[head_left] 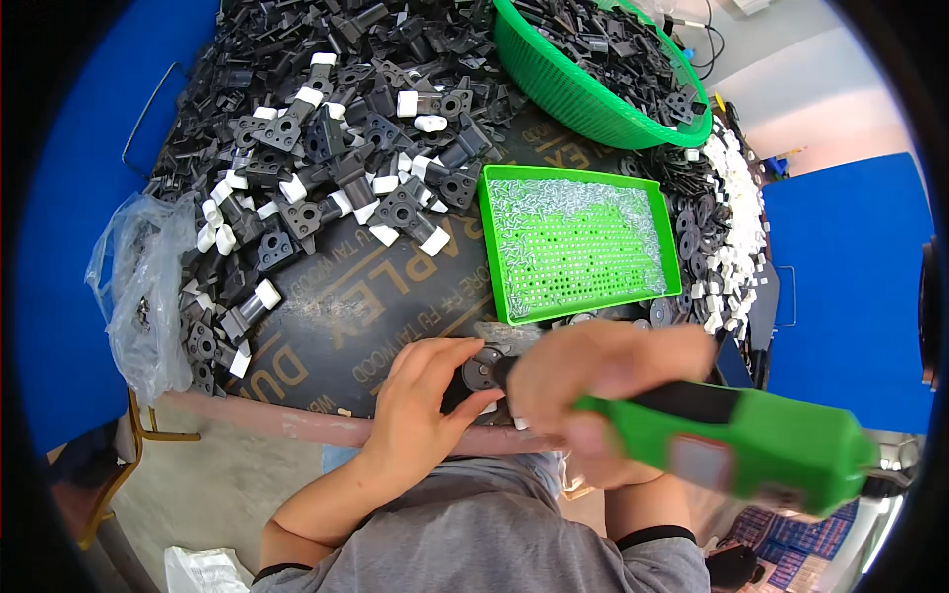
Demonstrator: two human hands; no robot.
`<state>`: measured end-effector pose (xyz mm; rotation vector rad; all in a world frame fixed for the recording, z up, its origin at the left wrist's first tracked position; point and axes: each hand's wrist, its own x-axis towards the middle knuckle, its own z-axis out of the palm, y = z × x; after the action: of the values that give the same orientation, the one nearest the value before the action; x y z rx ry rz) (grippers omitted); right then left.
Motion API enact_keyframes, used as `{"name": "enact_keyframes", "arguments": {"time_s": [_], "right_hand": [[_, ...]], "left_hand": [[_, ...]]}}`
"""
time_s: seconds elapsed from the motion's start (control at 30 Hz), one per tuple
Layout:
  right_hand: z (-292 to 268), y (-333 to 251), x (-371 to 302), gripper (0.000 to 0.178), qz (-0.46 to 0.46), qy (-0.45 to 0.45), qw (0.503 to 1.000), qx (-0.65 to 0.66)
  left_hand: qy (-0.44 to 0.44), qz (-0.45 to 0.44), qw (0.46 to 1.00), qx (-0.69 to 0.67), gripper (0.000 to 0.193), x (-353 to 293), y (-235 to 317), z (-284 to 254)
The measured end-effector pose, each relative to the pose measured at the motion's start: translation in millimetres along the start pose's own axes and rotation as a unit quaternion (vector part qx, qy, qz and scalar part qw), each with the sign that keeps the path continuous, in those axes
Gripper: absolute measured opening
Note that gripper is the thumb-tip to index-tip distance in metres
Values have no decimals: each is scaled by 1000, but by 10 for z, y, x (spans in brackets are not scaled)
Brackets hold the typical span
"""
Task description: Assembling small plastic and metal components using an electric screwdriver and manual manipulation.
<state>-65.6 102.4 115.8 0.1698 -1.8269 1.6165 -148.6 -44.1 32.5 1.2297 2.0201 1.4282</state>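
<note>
At the near edge of the dark table (395, 287), my left hand (423, 395) grips a small round black plastic part (480, 370) between thumb and fingers. My right hand (598, 381), blurred by motion, is wrapped round a green-and-black power screwdriver (766, 445). The tool lies nearly level, its dark front end pointing left at the round part. Whether its tip touches the part cannot be made out, as my fingers cover the spot. Just beyond my hands stands a shallow green tray (593, 306) holding many small silvery screws.
Black plastic pieces with white ends (400, 210) are heaped at the far left. A green basket (554, 79) of black parts stands at the back. Small white pieces (733, 208) pile up on the right. A clear plastic bag (143, 296) hangs at the left edge.
</note>
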Motion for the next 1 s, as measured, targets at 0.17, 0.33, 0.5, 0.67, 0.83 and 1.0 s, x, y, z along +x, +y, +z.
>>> {"name": "enact_keyframes", "arguments": {"time_s": [0.17,0.33,0.5,0.67,0.83,1.0], "right_hand": [[-494,-271,162,29,-77,162,984,-19],[-792,203,110,33,-30,270,962,1],[-732,372,124,30,-1,259,963,-80],[-774,402,135,28,-6,253,964,-80],[-760,420,139,26,-8,252,964,-84],[-614,108,106,33,-44,259,965,-22]], "left_hand": [[29,1,998,54,53,-37,15,25],[16,21,997,71,61,-13,3,30],[23,16,996,82,66,-19,-3,42],[16,27,996,82,63,-9,-3,51],[13,27,996,80,62,-7,5,32],[24,21,997,73,61,-10,1,20]]}}
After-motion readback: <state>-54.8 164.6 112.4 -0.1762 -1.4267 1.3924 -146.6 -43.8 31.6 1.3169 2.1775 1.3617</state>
